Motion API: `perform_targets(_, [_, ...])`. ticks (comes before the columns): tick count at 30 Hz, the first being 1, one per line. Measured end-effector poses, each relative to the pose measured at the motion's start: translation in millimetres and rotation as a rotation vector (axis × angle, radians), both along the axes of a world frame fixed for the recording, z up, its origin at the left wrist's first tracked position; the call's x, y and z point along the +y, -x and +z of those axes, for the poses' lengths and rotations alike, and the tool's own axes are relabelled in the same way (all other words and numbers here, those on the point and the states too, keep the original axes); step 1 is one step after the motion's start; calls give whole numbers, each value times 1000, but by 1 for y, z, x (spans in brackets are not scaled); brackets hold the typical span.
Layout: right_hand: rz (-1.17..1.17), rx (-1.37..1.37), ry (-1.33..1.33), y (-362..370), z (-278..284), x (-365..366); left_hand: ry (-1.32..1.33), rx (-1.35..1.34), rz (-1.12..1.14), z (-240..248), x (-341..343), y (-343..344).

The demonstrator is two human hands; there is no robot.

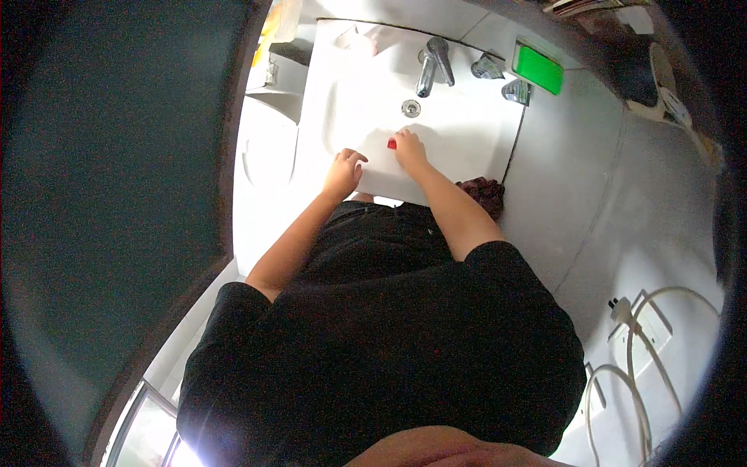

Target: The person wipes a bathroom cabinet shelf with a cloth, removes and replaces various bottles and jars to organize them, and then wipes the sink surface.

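Over the near part of a white washbasin (482, 159), my right hand (409, 150) is closed on a small red object (392, 144). Only a bit of red shows at the fingers, so its kind cannot be made out. To the left, my left hand (344, 174) hovers by the basin's near rim with fingers apart and curved, holding nothing. Beyond my right hand lies the round metal drain (411, 108). A chrome faucet (426, 74) with its lever raised stands at the back of the basin.
Two grey-clear pieces (488, 67) sit at the basin's back right corner, beside a bright green rectangular item (538, 70). Dark crumpled cloth (484, 196) hangs at the near right. A white toilet (268, 144) stands left. White cables (632, 342) plug into the right wall.
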State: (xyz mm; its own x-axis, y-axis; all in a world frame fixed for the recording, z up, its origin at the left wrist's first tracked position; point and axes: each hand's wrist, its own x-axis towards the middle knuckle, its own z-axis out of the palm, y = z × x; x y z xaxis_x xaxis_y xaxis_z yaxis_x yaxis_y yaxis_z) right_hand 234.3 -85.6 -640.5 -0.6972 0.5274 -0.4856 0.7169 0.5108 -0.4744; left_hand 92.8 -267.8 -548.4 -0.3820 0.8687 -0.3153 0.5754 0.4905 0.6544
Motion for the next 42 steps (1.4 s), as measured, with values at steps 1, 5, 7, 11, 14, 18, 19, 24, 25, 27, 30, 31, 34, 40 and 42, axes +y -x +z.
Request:
perform_targets(1, [-15,-36,22,-7,10,-3,-9,3,-3,2,2,0])
perform_targets(5, [-25,-25,91,-39,22,-5,-44,-74,-43,7,25,-4])
perform_targets(7, [165,186,219,-53,33,-4,-35,-86,-132,9,36,-6])
perform_targets(11, [219,205,234,-67,80,-1,61,-156,-278,13,53,-11])
perform_targets(14, [6,303,362,-76,102,-4,5,-145,-376,-2,56,-13])
perform_targets(18, [-139,467,175,-75,126,-1,-33,-241,-219,29,68,-21])
perform_targets(19, [-177,516,184,-73,143,3,-123,-317,-138,42,73,-23])
perform_targets(24, [-300,900,-57,-40,246,28,-438,-467,126,135,117,-22])
perform_targets(25, [-299,989,-164,-31,280,35,-574,-511,182,166,128,-20])
perform_targets(27, [-289,1135,-438,-5,356,52,-822,-553,257,230,145,-12])
perform_targets(30, [-263,1333,-854,25,477,76,-1047,-525,285,323,156,-6])
perform_targets(31, [-237,1365,-973,34,516,80,-1054,-523,288,344,154,-8])
perform_targets(34, [-245,1477,-1278,65,604,103,-1216,-507,358,384,152,-15])
perform_targets(40, [-32,1553,-1487,136,677,149,-1210,-354,241,391,140,-24])
perform_targets(42, [-31,1313,-1465,152,663,161,-1213,-341,262,392,132,-20])
